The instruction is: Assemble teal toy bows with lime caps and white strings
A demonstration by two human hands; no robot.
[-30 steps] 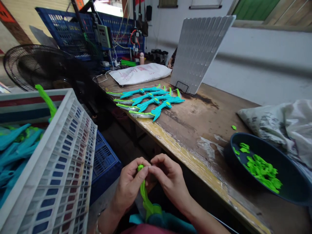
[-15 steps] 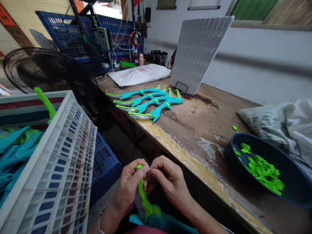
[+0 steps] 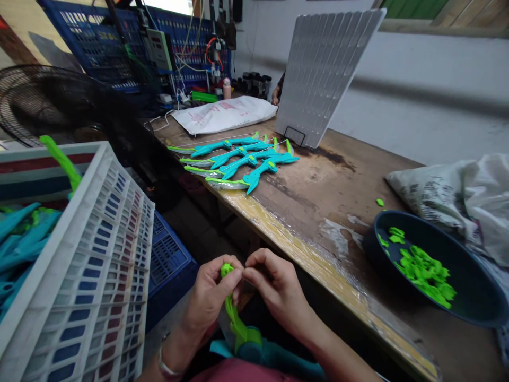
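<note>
My left hand point(image 3: 209, 297) grips the green upper limb of a teal-and-green toy bow point(image 3: 237, 329) that stands upright in my lap. My right hand point(image 3: 274, 289) pinches at the bow's green tip, fingertips against my left thumb; a thin string there is too fine to make out. Several finished toy bows point(image 3: 238, 162) lie in a row on the wooden table point(image 3: 318, 196). A dark bowl point(image 3: 469, 289) at the right holds small green plastic pieces point(image 3: 423, 270).
A white slatted crate point(image 3: 99, 265) with teal parts stands at my left, a blue crate point(image 3: 170, 260) below it. A black fan point(image 3: 43, 103), a white bag point(image 3: 222, 114), a ribbed grey panel point(image 3: 322, 74) and a crumpled sack point(image 3: 457, 199) surround the table. Another person's hand point(image 3: 274, 97) shows behind the panel.
My fingers shifted slightly at the bow's tip, the right fingertips closing back against the left thumb. The view dipped a little.
</note>
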